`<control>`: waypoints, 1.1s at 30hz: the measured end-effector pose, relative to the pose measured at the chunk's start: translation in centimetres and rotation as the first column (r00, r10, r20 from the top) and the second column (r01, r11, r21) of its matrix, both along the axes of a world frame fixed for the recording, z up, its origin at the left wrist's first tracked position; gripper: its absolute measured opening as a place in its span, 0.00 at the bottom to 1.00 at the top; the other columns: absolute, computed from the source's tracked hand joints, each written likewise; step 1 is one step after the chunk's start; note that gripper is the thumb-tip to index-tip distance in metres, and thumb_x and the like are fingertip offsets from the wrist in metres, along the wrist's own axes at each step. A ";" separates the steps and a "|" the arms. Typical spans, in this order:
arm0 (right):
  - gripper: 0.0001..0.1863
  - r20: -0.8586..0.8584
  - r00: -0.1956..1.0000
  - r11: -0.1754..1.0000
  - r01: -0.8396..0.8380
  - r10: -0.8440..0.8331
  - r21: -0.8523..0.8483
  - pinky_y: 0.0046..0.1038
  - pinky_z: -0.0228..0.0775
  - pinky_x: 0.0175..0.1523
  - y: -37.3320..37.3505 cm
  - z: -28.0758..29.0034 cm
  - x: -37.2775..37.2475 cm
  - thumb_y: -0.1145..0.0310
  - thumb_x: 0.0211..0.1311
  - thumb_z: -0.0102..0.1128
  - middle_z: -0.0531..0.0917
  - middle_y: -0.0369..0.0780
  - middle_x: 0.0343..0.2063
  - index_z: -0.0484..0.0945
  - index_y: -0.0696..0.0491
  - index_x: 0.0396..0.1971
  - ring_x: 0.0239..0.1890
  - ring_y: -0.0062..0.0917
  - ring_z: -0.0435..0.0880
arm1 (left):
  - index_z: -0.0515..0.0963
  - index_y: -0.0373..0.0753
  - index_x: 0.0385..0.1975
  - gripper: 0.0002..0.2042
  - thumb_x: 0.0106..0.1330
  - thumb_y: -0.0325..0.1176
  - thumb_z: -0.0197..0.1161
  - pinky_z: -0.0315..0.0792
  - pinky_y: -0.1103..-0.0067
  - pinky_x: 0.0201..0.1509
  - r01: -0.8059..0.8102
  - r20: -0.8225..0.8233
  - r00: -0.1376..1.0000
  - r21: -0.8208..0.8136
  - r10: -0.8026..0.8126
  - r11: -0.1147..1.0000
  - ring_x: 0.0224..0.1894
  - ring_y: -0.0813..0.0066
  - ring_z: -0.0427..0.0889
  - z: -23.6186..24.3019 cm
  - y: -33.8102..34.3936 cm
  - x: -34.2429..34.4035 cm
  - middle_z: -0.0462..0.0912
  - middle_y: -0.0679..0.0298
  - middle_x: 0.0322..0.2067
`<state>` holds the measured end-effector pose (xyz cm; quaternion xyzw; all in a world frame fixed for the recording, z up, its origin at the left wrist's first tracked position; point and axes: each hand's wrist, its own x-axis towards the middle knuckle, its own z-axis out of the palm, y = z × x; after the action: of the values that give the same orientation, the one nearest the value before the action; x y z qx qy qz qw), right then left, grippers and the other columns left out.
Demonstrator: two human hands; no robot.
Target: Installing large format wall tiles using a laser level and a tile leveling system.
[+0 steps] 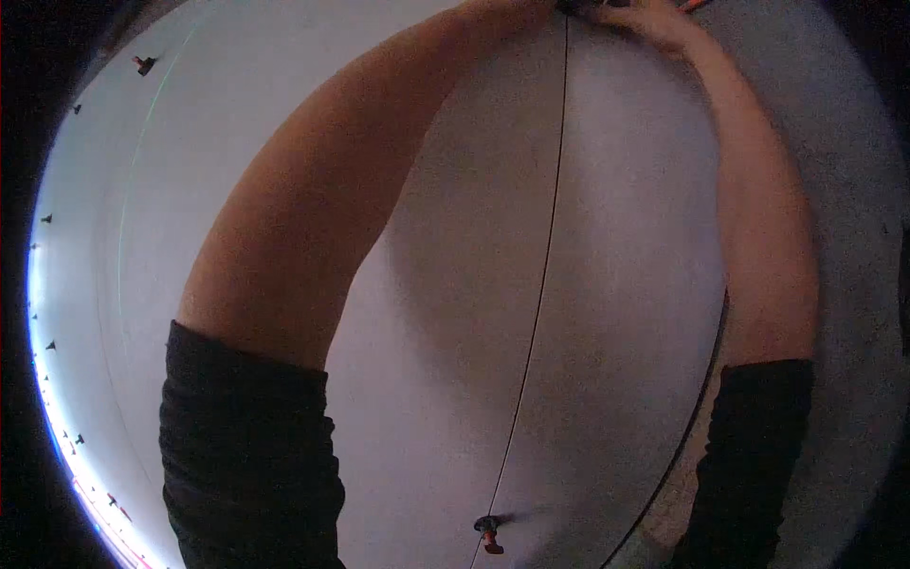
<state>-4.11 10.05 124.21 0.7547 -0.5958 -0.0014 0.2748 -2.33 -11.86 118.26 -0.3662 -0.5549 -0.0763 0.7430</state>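
- Along the shared edge of two pale panels (455,266), at the head view's top, a small dark piece (567,6) is sitting between the left hand (538,9) and right hand (654,24); cropping is leaving their grip impossible to tell.
- Good handling is probably calling for even pressure, square to the seam (545,275).
- Both bare forearms (294,190) are arching inward, the right one overlapping the panels' outer right edge; a red-and-black knob (490,539) is standing on the near seam.

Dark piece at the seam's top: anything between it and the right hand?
Nothing visible: the right hand is beside the dark piece on the seam. The picture's top edge crops both, so contact is unclear.
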 end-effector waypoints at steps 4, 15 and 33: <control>0.17 -0.012 0.906 0.721 0.328 -0.422 -0.610 0.30 0.74 0.56 -1.5 0.9 -1.1 0.67 0.70 0.69 0.87 0.35 0.46 0.84 0.58 0.55 0.48 0.23 0.81 | 0.88 0.36 0.43 0.11 0.72 0.36 0.64 0.79 0.65 0.49 0.098 0.039 0.994 -0.003 -0.098 0.995 0.43 0.56 0.89 0.6 -1.2 -0.8 0.90 0.53 0.40; 0.17 0.052 0.975 0.542 0.165 -0.217 -0.824 0.31 0.76 0.53 -2.9 -3.3 -2.0 0.69 0.68 0.71 0.89 0.40 0.43 0.86 0.59 0.54 0.44 0.27 0.84 | 0.90 0.37 0.39 0.09 0.66 0.34 0.70 0.80 0.65 0.47 -0.067 -0.159 0.985 0.010 0.068 0.998 0.41 0.50 0.89 1.5 -0.4 -1.4 0.90 0.50 0.39; 0.23 -0.239 0.967 0.583 -0.242 0.084 -0.775 0.39 0.77 0.53 -2.3 -4.6 -5.9 0.69 0.67 0.65 0.85 0.52 0.50 0.77 0.62 0.58 0.51 0.42 0.85 | 0.88 0.37 0.50 0.14 0.71 0.38 0.66 0.77 0.63 0.58 0.008 -0.082 0.997 0.038 -0.005 0.999 0.53 0.49 0.87 -0.4 -0.3 0.4 0.88 0.47 0.51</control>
<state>-9.99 7.78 119.61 0.6002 -0.4343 0.2239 0.6333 -1.88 -12.16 117.82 -0.3565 -0.5211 -0.0744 0.7719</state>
